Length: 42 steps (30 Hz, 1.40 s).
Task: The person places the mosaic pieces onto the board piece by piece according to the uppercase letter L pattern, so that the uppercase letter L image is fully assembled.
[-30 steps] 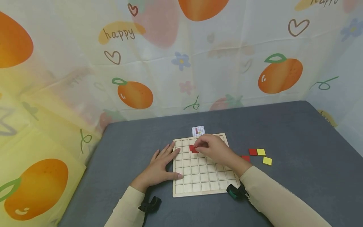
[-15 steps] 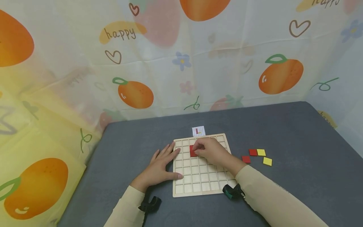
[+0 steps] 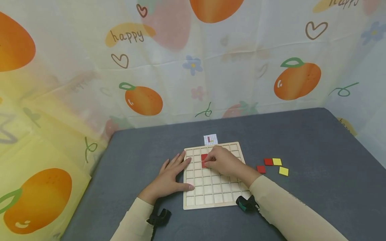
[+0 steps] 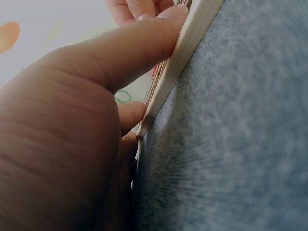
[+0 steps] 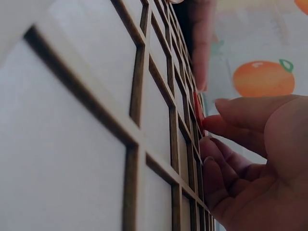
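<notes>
A square wooden grid board (image 3: 208, 190) lies on the grey table. Two red square tiles occupy neighbouring cells in its upper left part, an upper tile (image 3: 204, 156) and a lower red tile (image 3: 203, 164). My right hand (image 3: 224, 160) reaches over the board, thumb and index fingertip together at the lower tile and partly covering it. In the right wrist view a fingertip meets the red tile (image 5: 198, 111) close to the grid. My left hand (image 3: 167, 179) rests on the board's left edge with fingers spread and thumb (image 4: 139, 45) lying over the rim.
Right of the board lie two loose red tiles, one red tile (image 3: 260, 169) nearer and another (image 3: 268, 162) beside a yellow tile (image 3: 277, 162). A second yellow tile (image 3: 283, 171) is close by. Behind the board sits a small printed grid card (image 3: 210, 139). A patterned curtain (image 3: 169, 73) hangs behind.
My right hand has shifted slightly toward me, and the lower red tile, earlier askew against the upper one, now sits squarely in the cell below it. The left hand has stayed put.
</notes>
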Motion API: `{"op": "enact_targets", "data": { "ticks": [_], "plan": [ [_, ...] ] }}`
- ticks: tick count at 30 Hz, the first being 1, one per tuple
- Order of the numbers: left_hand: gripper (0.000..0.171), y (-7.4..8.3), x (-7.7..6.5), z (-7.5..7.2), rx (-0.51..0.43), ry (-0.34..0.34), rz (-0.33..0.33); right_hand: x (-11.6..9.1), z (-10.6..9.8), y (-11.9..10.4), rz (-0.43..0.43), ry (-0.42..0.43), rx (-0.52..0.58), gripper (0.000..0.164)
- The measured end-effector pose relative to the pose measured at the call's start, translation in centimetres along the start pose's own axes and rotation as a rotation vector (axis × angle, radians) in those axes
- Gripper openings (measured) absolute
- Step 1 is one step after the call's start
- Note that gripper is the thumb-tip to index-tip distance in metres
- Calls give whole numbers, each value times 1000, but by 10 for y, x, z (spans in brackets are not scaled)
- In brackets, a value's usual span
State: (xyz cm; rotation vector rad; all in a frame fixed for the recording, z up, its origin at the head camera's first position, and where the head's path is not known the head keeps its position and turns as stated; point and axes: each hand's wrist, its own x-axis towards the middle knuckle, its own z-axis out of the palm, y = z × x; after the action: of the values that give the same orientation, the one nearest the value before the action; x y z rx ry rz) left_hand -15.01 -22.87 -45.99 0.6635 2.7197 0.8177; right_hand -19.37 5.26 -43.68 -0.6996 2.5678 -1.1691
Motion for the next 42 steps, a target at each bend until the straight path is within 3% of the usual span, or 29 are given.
{"op": "enact_targets", "data": {
  "ticks": [8,12,23,31,42],
  "plan": [
    [108,-1,0,1,2,4,-2,-3,-2,2,-41,-28,42,14],
    [108,-1,0,1,-5,9,-6,-8,-7,3,-45,-26,113,28],
    [108,-1,1,2,-10,12,-7,-27,-30,15,-36,-42,419,58],
    [108,1,0,2,-12,14,5,-49,-50,26,-25,-24,461,68],
    [109,1,1,0,-7,11,-12,-86,-81,52,-71,78,439,60]
  ]
}}
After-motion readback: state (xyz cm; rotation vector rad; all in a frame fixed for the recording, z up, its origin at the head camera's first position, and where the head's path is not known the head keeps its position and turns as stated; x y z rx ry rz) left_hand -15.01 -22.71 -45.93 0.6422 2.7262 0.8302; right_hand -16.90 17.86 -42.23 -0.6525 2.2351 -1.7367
